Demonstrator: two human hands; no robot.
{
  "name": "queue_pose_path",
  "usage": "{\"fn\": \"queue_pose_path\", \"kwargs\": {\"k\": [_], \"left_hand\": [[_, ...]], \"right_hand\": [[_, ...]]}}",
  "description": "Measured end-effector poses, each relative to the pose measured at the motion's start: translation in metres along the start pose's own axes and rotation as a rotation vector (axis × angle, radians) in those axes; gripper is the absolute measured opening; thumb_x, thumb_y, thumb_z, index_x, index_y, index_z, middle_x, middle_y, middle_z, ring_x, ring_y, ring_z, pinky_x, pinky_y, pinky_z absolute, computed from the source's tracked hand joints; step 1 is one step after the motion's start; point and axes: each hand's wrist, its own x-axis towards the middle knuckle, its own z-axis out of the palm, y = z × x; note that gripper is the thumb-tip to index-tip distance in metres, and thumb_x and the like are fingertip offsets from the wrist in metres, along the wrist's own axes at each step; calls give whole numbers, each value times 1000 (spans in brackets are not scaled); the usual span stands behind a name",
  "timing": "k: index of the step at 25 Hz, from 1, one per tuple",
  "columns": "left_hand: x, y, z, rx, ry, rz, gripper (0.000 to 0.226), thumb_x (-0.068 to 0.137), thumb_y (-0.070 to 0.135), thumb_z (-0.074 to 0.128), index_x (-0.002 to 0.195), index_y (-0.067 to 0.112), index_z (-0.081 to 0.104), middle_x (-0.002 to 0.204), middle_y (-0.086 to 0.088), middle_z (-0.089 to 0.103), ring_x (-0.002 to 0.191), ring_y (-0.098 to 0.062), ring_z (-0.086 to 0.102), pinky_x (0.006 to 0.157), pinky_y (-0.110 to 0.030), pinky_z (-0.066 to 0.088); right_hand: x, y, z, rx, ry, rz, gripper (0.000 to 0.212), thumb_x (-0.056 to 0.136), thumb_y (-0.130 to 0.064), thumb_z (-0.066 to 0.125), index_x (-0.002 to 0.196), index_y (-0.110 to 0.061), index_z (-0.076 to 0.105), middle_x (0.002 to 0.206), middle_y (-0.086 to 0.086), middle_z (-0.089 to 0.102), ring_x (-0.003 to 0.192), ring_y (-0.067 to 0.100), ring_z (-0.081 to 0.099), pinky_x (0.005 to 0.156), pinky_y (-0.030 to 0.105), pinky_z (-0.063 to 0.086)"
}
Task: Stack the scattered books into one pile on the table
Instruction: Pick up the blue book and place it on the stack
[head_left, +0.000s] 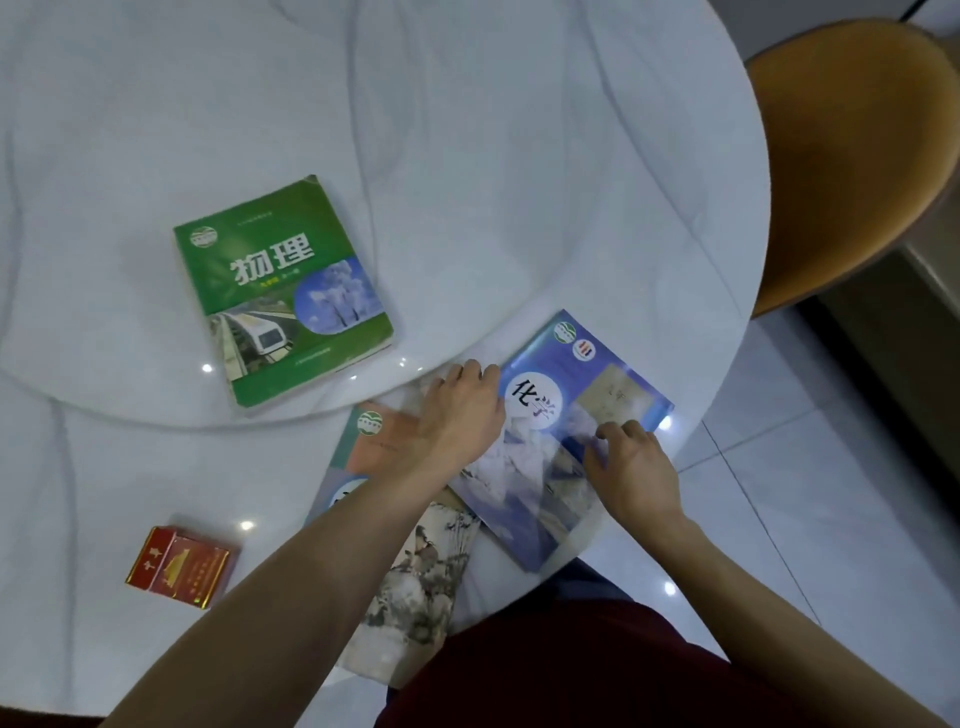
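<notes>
Left hand (457, 415) flat, right hand (631, 467) curled, both gripping blue book (561, 415) edges.

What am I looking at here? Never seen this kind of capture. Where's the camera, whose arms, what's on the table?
There is no robot: one wide-angle camera worn on a person's head looks down at their own bare arms. The left hand and right hand both rest on a blue chemistry book, gripping its edges; it lies partly over a pink-covered book near the table's front edge. A green physics book lies apart on a raised round turntable in the white table. A red packet sits at lower left, an orange chair at upper right.
</notes>
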Motion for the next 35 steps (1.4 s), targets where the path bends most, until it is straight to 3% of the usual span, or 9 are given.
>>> {"fn": "queue_pose_path", "kwargs": {"k": [4, 8, 14, 18, 22, 25, 28, 31, 35], "left_hand": [[10, 4, 9, -146, -97, -59, 44, 96, 32, 45, 131, 5, 44, 125, -17, 51, 117, -32, 48, 87, -41, 47], [22, 1, 9, -476, -159, -200, 39, 95, 27, 50, 127, 6, 51, 123, -19, 57, 112, -35, 55, 91, -40, 46], [17, -8, 8, -848, -213, -160, 35, 96, 14, 48, 130, 18, 51, 123, -7, 62, 99, -25, 58, 81, -27, 42], [5, -12, 14, -1142, -155, -137, 33, 95, 5, 49, 124, 20, 56, 123, -7, 64, 114, -25, 61, 97, -37, 49], [-7, -9, 5, -1307, -92, -192, 36, 96, 2, 48, 113, 32, 56, 114, -1, 64, 103, -15, 62, 91, -30, 51], [-13, -10, -2, -1375, -24, -240, 38, 96, 2, 46, 124, 27, 52, 116, -1, 63, 104, -14, 61, 87, -23, 51], [-19, -21, -9, -1399, 73, -308, 36, 97, 4, 46, 131, 17, 50, 118, -1, 63, 105, -12, 59, 83, -18, 49], [-27, -36, -18, -1422, 179, -398, 34, 97, 7, 48, 128, 21, 53, 115, -5, 66, 99, -15, 62, 84, -25, 50], [-38, -64, -33, -1400, 340, -513, 28, 96, 13, 51, 114, 33, 54, 114, -5, 67, 96, -22, 64, 86, -38, 50]], "right_hand": [[-15, 11, 10, 209, -50, 217, 31, 91, -31, 54, 111, -8, 56, 101, 14, 63, 88, 33, 62, 71, 40, 53], [-21, 10, 15, 591, -73, 506, 43, 88, -31, 60, 122, -11, 44, 91, 12, 65, 84, 32, 64, 79, 43, 56], [-25, 6, 19, 806, -30, 597, 37, 88, -22, 60, 119, -15, 40, 101, 16, 66, 85, 35, 66, 80, 48, 58], [-31, 6, 19, 922, 17, 600, 43, 90, -17, 58, 128, -16, 39, 93, 10, 61, 84, 27, 60, 79, 40, 53], [-32, 6, 12, 1025, 50, 577, 39, 93, -20, 55, 130, -20, 42, 101, 10, 60, 90, 26, 59, 81, 40, 53], [-19, 2, -2, 1106, 71, 527, 36, 93, -18, 56, 127, -21, 47, 101, 9, 60, 92, 30, 61, 85, 49, 55], [-3, -10, -20, 1121, 44, 413, 38, 93, -16, 56, 129, -20, 47, 102, 9, 60, 92, 27, 62, 79, 44, 56], [15, -29, -32, 1102, 0, 306, 38, 92, -17, 57, 129, -19, 47, 106, 10, 61, 95, 27, 62, 73, 36, 54], [43, -69, -42, 1011, -65, 170, 37, 91, -17, 59, 127, -19, 50, 105, 10, 62, 98, 28, 62, 82, 45, 57]]}}
